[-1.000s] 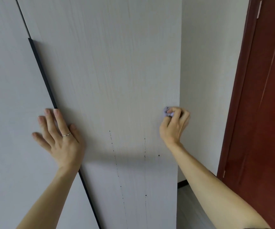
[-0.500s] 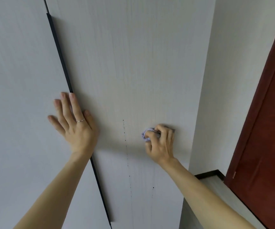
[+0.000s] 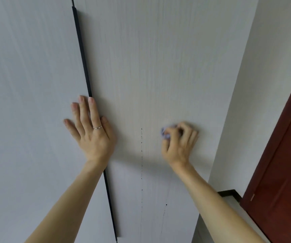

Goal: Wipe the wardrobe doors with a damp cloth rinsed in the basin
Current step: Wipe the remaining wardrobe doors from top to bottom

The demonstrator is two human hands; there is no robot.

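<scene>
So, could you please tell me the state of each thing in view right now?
left hand: open, flat on the wardrobe doors across the black strip
right hand: closed on the cloth
cloth: bunched, pressed on the right wardrobe door
red-brown door: shut or open unclear

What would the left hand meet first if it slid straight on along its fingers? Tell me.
The left hand lies flat, fingers pointing up the wardrobe door; its fingertips already touch the black handle strip. Beyond that the way looks free.
</scene>
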